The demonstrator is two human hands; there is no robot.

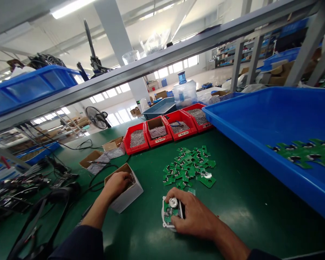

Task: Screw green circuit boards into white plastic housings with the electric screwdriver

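Observation:
My left hand [119, 185] reaches into a small white cardboard box [128, 198] holding small metal pieces, too fine to make out. Its fingers are bent and pressed together; the tips are hidden inside. My right hand [193, 213] grips a white housing [164, 213] from its right side, thumb and fingers closed around it. Inside the housing sits a green circuit board [167, 208] with a round silver metal part [173, 203] on top. Just beyond this hand lies a loose pile of small green circuit boards [188, 166] on the green tabletop [146, 231].
Red bins [137, 148] of small metal parts line the back. At right stands a large blue tray [249, 159] with joined circuit boards [311, 153]. Cables and dark tools [56, 202] crowd the left, near an opened carton [93, 159]. A metal shelf [141, 68] crosses overhead.

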